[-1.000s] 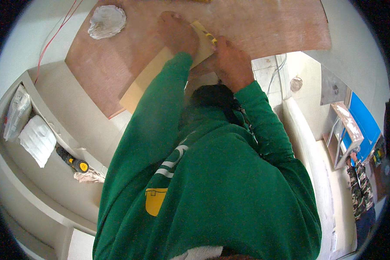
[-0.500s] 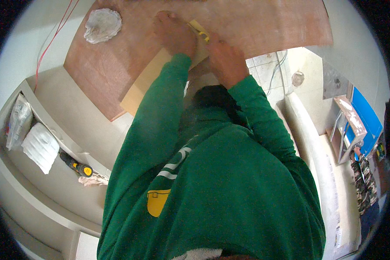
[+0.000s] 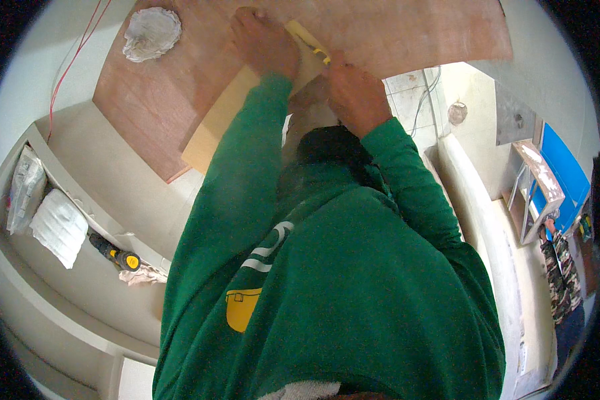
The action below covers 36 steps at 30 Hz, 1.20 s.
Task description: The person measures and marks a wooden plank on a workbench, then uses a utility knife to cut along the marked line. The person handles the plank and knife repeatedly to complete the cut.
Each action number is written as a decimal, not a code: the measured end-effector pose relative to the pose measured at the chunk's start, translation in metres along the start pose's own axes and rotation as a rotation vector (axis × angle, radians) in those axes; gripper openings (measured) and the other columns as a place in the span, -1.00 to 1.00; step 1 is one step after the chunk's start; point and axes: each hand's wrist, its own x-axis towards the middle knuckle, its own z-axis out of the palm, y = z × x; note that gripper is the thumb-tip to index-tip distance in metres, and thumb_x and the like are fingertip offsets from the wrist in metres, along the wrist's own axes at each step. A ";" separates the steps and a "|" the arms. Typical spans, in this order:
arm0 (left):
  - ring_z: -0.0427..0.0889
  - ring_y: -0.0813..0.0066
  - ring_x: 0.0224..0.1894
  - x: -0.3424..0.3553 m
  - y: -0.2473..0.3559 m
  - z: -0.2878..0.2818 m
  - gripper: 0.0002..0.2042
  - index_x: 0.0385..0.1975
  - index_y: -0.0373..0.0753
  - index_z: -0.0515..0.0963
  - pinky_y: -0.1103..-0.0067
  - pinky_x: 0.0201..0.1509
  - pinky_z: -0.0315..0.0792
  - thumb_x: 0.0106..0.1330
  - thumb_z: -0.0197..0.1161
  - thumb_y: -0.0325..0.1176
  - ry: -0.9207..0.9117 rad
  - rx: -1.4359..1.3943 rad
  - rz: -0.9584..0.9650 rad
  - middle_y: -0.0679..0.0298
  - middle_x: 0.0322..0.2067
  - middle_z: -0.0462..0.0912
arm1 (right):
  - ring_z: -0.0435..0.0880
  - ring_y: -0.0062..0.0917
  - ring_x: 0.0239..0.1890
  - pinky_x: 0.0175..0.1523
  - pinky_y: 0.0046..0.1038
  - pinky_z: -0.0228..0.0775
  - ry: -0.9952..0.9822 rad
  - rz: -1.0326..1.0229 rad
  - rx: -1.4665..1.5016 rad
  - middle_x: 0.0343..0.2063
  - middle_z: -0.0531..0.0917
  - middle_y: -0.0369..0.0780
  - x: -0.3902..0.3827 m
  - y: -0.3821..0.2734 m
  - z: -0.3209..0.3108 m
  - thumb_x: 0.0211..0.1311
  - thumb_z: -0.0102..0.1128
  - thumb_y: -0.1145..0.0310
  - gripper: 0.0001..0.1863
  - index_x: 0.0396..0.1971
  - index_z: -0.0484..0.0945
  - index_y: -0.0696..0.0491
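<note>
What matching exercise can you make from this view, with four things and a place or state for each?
Things:
1. left hand
2. blue panel
3. right hand
4. round white thing

Places or states:
A. holding a yellow tool
B. toward the upper left of the brown board
C. over the tan strip
D. at the far right

Pairs: 1-C, 2-D, 3-A, 4-B

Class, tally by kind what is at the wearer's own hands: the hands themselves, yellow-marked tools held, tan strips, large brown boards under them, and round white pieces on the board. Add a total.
Hands: 2 (left hand, right hand)
Yellow-marked tool: 1
Tan strip: 1
Large brown board: 1
Round white piece: 1
Total: 6
</note>
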 end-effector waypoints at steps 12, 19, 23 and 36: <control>0.57 -0.24 0.00 -0.005 0.022 -0.007 -0.84 -0.09 -0.35 0.55 -0.03 0.11 0.40 0.46 0.15 -0.43 0.116 -0.008 -0.006 -0.11 -0.15 0.63 | 0.78 0.18 -0.26 -0.19 0.19 0.59 0.056 -0.004 0.028 -0.26 0.77 0.13 -0.038 0.012 -0.002 0.64 0.03 0.19 -0.72 0.01 0.37 0.11; 0.59 -0.22 -0.01 -0.001 0.012 -0.004 -0.83 -0.10 -0.36 0.55 0.00 0.10 0.43 0.39 0.19 -0.46 0.093 -0.051 0.026 -0.14 -0.13 0.62 | 0.78 0.15 -0.34 -0.27 0.15 0.59 0.027 0.013 0.000 -0.31 0.77 0.10 -0.056 0.023 0.004 0.65 0.01 0.17 -0.71 0.04 0.37 0.10; 0.61 -0.21 -0.04 0.002 0.003 -0.009 -0.83 -0.12 -0.37 0.55 0.02 0.07 0.45 0.38 0.18 -0.46 0.010 -0.094 0.090 -0.14 -0.15 0.62 | 0.78 0.14 -0.33 -0.27 0.15 0.59 0.033 0.054 -0.049 -0.32 0.77 0.10 -0.065 0.024 0.005 0.66 0.00 0.18 -0.71 0.06 0.36 0.11; 0.64 -0.24 -0.03 0.000 0.019 -0.010 -0.82 -0.14 -0.40 0.61 0.02 0.07 0.47 0.45 0.17 -0.42 0.054 0.034 -0.008 -0.17 -0.16 0.65 | 0.82 0.10 -0.22 -0.19 0.13 0.63 -0.058 0.224 -0.009 -0.22 0.77 0.07 -0.081 0.013 -0.028 0.51 0.10 0.29 -0.72 0.06 0.44 0.14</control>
